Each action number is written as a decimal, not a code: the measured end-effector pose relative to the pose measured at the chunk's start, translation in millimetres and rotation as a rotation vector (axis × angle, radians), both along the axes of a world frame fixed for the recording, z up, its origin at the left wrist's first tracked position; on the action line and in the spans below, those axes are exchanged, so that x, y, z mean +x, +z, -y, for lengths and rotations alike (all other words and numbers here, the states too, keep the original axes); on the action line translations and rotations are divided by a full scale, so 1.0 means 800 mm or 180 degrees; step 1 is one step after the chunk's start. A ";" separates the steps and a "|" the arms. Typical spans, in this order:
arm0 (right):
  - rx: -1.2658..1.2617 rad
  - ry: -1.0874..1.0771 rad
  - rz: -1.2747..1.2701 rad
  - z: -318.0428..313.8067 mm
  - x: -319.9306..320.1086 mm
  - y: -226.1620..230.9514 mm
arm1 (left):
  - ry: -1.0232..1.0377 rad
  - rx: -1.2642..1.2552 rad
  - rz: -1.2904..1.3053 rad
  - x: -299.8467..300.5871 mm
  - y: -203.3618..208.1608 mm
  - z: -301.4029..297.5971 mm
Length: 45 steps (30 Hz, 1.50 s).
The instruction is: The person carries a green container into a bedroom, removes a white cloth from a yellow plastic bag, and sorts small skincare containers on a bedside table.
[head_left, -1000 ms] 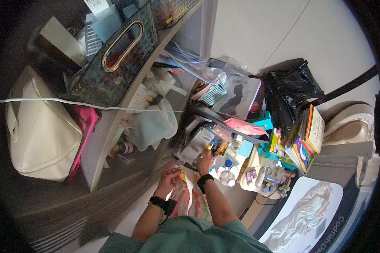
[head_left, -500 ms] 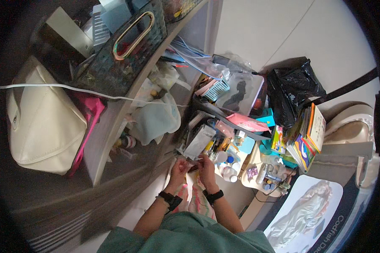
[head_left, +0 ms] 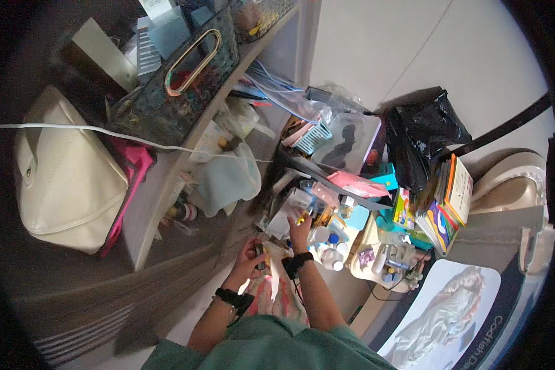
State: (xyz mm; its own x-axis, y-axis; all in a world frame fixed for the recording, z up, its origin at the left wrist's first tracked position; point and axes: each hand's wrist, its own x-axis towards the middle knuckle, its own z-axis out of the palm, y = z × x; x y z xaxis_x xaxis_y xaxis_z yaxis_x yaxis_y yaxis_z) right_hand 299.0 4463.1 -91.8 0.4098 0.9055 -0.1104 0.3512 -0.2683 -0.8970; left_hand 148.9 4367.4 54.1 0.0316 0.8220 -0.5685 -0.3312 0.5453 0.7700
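Head view, looking down on a crowded work corner. The left hand (head_left: pixel 248 258) is curled around a small dark object (head_left: pixel 259 251), fingers pressed against it, held low in front of the body; what the object is cannot be told at this size. The right hand (head_left: pixel 300 229) reaches just beyond and to the right of it, fingers extended upward toward a small yellow item (head_left: pixel 301 218) at the fingertips; whether they pinch it or merely touch it cannot be told. Both wrists carry dark bands. The two hands lie near each other but apart. Directly ahead of the right hand sits a heap of clear packets and small bottles (head_left: pixel 327 243), hemming in the reach. To the right stand a stack of colourful books (head_left: pixel 445 206) and a black plastic bag (head_left: pixel 422 132). To the left, a shelf (head_left: pixel 166 185) bears a dark patterned basket (head_left: pixel 179 86), with a cream handbag (head_left: pixel 68 185) beside it and a pale cloth (head_left: pixel 228 179) hanging below.
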 end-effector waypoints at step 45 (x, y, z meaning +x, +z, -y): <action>-0.0804 0.2345 0.2464 0.026 -0.019 -0.020 | 0.0679 -0.0781 0.0097 -0.012 -0.003 0.038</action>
